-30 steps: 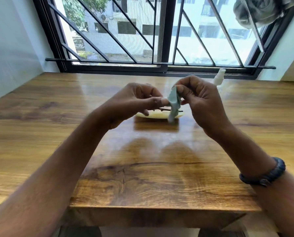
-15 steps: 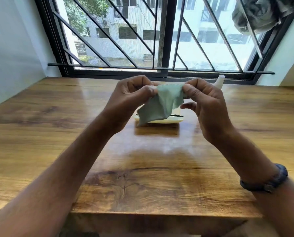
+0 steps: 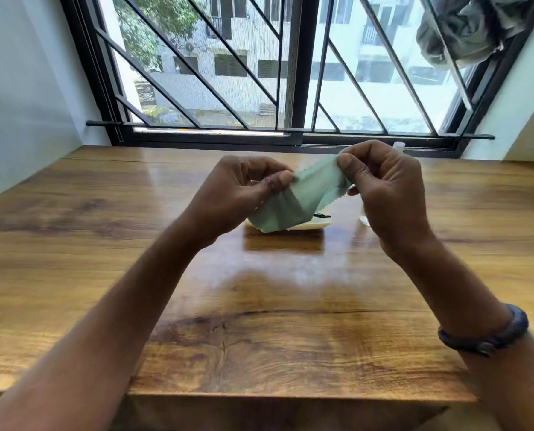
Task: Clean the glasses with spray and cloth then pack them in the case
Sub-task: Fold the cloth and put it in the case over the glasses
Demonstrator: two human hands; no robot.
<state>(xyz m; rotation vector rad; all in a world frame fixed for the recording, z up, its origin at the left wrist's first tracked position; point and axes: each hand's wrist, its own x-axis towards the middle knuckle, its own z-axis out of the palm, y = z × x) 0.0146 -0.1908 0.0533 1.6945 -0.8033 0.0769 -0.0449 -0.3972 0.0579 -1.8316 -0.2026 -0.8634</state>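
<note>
Your left hand [image 3: 240, 194] and right hand [image 3: 383, 194] pinch the cloth [image 3: 293, 203] spread; glasses [image 3: 321, 216] at case [image 3: 315, 226], 12 o'clock; wipe, pack pending

My left hand [image 3: 244, 194] and right hand [image 3: 383, 194] are raised side by side just past centre toward 12 o'clock, the right at 3 o'clock of the left. Each pinches an edge of the cloth [image 3: 290, 206] between thumb and forefinger, with the other fingers curled in. My bare forearms enter from 7 and 5 o'clock.
</note>
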